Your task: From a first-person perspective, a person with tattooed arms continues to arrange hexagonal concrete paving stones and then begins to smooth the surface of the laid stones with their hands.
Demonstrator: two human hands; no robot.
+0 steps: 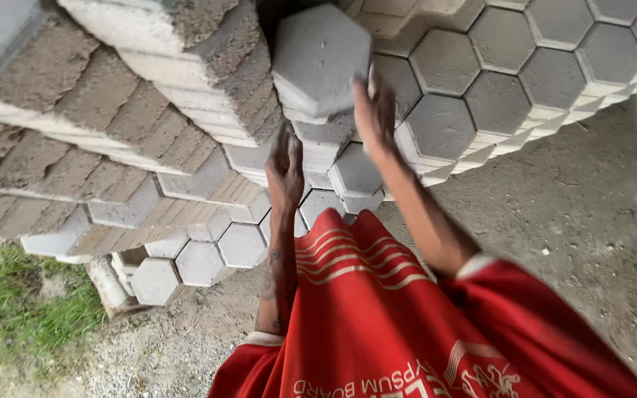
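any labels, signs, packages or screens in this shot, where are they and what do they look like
No packages, signs or screens in view; one printed thing only.
Print on the red shirt: at the bottom edge of the view, pale lettering and a small emblem, upside down to the camera, below thin pale stripes.
The grey hexagonal paving blocks, the raised block by the right hand and the left hand show no labels.

No packages, labels, signs, screens.

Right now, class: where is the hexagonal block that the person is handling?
In the head view, upper centre: the hexagonal block sits atop the paver stack, right hand touching it, left hand below.
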